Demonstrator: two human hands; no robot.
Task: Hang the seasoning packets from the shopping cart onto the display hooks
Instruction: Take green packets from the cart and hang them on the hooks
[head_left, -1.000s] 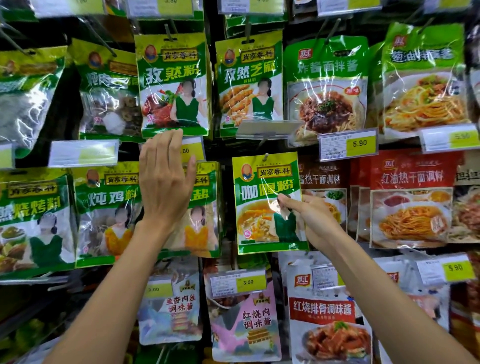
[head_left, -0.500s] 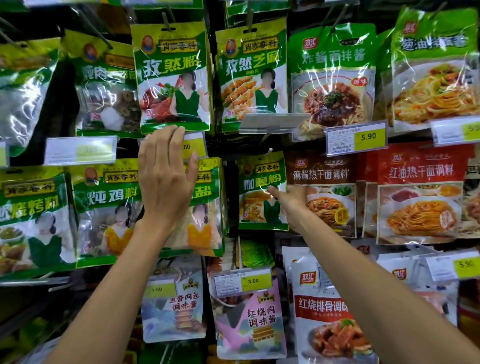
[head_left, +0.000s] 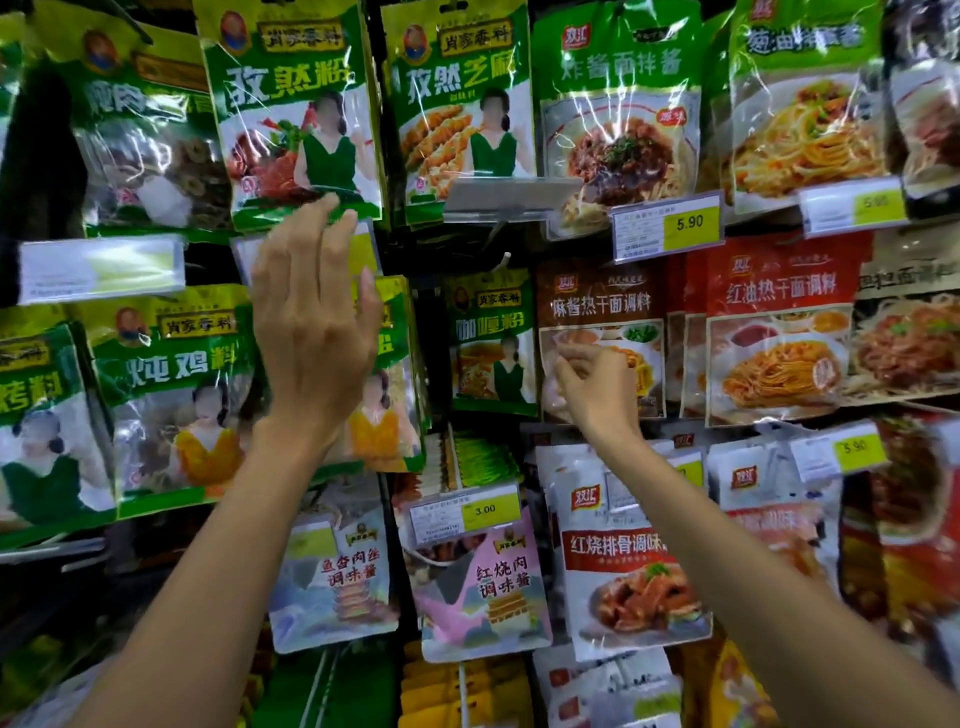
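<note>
A green curry-powder seasoning packet hangs far back on a metal display hook in the middle row. My right hand is just right of it, fingers loosely curled and empty, in front of a brown noodle-sauce packet. My left hand is raised flat with fingers spread, covering part of a green packet and its price tag. No shopping cart is in view.
Rows of hanging packets fill the display: green ones above, red noodle-sauce packets to the right, pastel sauce packets below. A bare tag holder juts out above the hook. Yellow price tags stick forward.
The curry packet has slid back along the hook and my right hand has let go of it, pulling slightly right. My left hand has stayed raised in the same spot.
</note>
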